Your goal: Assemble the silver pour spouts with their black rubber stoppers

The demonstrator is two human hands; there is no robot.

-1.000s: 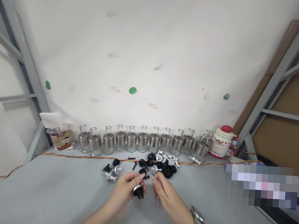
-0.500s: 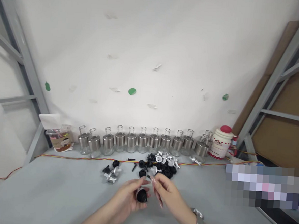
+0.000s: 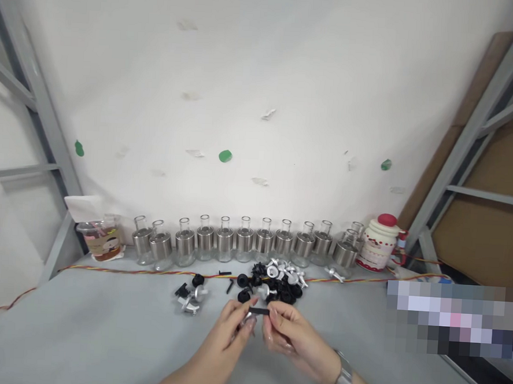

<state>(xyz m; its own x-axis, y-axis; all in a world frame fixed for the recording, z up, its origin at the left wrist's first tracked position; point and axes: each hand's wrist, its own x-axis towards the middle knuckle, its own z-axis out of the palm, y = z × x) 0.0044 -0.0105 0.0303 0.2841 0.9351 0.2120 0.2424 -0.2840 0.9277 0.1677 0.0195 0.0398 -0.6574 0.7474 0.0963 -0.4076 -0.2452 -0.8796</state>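
Note:
My left hand (image 3: 223, 342) is closed around a silver-and-black bottle cap part (image 3: 249, 319), mostly covered by the fingers. Between finger and thumb, my right hand (image 3: 294, 335) pinches one end of a small black bar (image 3: 259, 311). The bar lies level, its other end at the cap part and my left fingertips; whether it is fitted in cannot be seen. Just beyond my hands is a heap of black cap parts (image 3: 285, 292) and silver cap parts (image 3: 292, 279). Two loose black bars (image 3: 230, 286) lie left of the heap.
A row of glass bottles with steel sleeves (image 3: 224, 239) stands along the wall. A small group of silver and black parts (image 3: 189, 299) lies left of my hands. A cup (image 3: 101, 241) and a white jar (image 3: 378, 246) flank the row. A twisted wire (image 3: 147, 271) crosses the table.
My left hand has turned the cap part, so its black round end no longer faces me. My right hand has brought the black bar level against it.

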